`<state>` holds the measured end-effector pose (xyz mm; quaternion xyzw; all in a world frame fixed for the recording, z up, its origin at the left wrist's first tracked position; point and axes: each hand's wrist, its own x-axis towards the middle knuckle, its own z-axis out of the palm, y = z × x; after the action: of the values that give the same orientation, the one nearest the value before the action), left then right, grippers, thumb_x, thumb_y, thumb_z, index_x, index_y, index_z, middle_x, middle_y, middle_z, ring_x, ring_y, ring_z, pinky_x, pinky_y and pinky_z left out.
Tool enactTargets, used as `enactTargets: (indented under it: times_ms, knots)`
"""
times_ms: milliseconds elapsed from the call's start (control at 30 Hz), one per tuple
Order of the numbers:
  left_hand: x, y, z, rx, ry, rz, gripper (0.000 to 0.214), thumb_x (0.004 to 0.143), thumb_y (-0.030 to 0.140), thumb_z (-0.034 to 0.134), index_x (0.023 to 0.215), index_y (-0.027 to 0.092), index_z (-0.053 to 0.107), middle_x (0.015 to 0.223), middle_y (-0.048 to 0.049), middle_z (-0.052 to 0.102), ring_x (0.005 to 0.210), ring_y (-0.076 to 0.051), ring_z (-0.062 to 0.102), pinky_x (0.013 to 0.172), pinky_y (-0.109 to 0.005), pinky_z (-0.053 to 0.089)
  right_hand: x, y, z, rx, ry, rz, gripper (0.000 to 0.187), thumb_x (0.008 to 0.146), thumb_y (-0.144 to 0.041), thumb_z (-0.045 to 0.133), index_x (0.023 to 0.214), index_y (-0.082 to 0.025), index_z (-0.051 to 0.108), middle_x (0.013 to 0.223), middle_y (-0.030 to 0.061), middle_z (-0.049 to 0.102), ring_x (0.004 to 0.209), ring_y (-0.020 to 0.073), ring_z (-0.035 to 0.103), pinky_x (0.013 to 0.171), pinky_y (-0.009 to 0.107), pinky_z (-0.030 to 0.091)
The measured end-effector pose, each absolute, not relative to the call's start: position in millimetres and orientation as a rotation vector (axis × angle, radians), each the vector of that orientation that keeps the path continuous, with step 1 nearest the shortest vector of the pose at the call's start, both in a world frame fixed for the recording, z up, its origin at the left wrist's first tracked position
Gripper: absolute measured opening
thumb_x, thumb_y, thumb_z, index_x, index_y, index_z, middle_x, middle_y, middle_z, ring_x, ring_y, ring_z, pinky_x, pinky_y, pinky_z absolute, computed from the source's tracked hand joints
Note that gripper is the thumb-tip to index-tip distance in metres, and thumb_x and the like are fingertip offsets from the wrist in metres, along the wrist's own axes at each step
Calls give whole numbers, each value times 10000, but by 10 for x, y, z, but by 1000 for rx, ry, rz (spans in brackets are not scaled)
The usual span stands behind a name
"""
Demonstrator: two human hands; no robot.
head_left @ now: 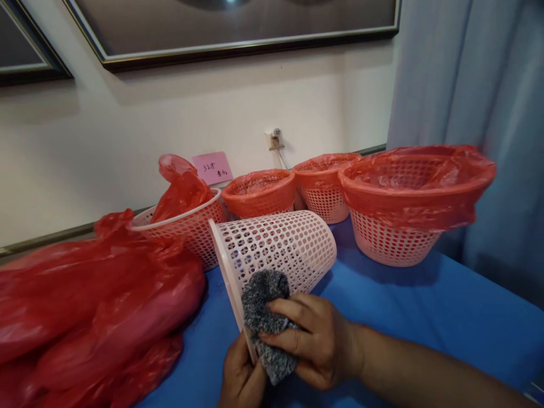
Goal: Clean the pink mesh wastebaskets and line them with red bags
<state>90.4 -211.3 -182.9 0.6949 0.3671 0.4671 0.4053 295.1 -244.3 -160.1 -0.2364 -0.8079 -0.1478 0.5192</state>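
A pale pink perforated plastic basket (280,243) lies on its side on the blue table (425,317), mouth toward me. My left hand (240,377) grips its rim from below, fingers closed round the edge. My right hand (314,343) is closed on a grey fuzzy cloth (261,309) and presses it against the basket's side wall near the rim.
Three baskets lined with red bags stand along the wall: (259,192), (323,184), and a large one (403,204) at right. Another basket (187,224) holds a loose red bag. A heap of red plastic bags (89,306) fills the left. A curtain (467,85) hangs right.
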Motion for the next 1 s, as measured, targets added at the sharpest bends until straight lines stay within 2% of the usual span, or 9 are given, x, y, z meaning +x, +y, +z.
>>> enactTargets:
  times_ms: [67, 167, 300, 367, 467, 567, 667, 800, 1000]
  knots:
    - [905, -2127, -1818, 1702, 955, 1153, 438, 850, 547, 741, 1053, 163, 805, 1007, -112, 816, 868, -277, 759, 854, -372, 640, 3113, -2342, -1634, -749, -1822, -326, 583, 835, -233, 508, 1416, -196, 552, 1428, 150, 586, 1199, 292, 639, 932, 470, 603]
    - [928, -2119, -1819, 1676, 995, 1116, 430, 899, 494, 713, 1153, 158, 797, 1126, -132, 801, 1089, -317, 737, 1053, -440, 561, 3517, -2094, -1694, -1192, -1423, -173, 548, 844, -194, 520, 1383, -242, 607, 1432, 124, 591, 1321, 304, 586, 1116, 528, 497]
    - [922, -2073, -1879, 1722, 988, 1127, 382, 893, 481, 720, 1089, 170, 825, 1127, -132, 805, 1149, -331, 720, 1088, -456, 534, 3928, -1826, -1761, -1462, -1017, 38, 452, 857, -312, 544, 1274, -214, 689, 1231, 132, 685, 1163, 327, 665, 1071, 582, 515]
    - [915, -2055, -1898, 1760, 966, 1124, 370, 910, 465, 697, 1104, 177, 824, 1130, -132, 805, 1130, -324, 727, 1080, -454, 538, 3872, -1855, -1762, -1422, -1049, 20, 466, 860, -296, 546, 1300, -221, 675, 1268, 130, 673, 1195, 317, 656, 1087, 563, 509]
    - [935, -2055, -1875, 1845, 903, 1095, 361, 906, 406, 695, 1170, 185, 806, 1130, -125, 804, 1097, -316, 735, 1054, -446, 554, 3492, -2093, -1721, -1186, -1436, -161, 592, 843, -197, 541, 1434, -218, 576, 1491, 149, 533, 1374, 318, 540, 1140, 534, 470]
    - [979, -2067, -1806, 1898, 826, 1052, 317, 858, 373, 729, 1105, 197, 821, 1029, -101, 817, 953, -293, 757, 898, -379, 622, 3114, -2338, -1670, -785, -1840, -258, 665, 824, -214, 542, 1487, -198, 500, 1520, 159, 492, 1273, 304, 592, 1032, 493, 554]
    - [1016, -2058, -1736, 1936, 813, 1035, 235, 847, 358, 714, 978, 202, 831, 869, -66, 804, 772, -250, 743, 732, -317, 632, 3025, -2399, -1646, -667, -1910, -218, 642, 818, -219, 547, 1458, -181, 497, 1475, 165, 523, 1191, 288, 620, 960, 466, 587]
    - [1013, -2039, -1699, 1986, 891, 1075, 266, 856, 345, 692, 1020, 173, 812, 855, -75, 793, 785, -260, 746, 788, -363, 639, 3119, -2337, -1652, -748, -1874, -202, 643, 798, -199, 556, 1439, -171, 500, 1472, 175, 520, 1216, 298, 610, 985, 496, 568]
    - [911, -2044, -1819, 1809, 891, 1166, 385, 844, 468, 743, 1084, 170, 791, 1014, -110, 811, 918, -297, 764, 848, -390, 639, 2965, -2407, -1679, -574, -2014, -330, 610, 810, -240, 533, 1413, -150, 539, 1399, 180, 596, 1080, 279, 645, 835, 439, 605]
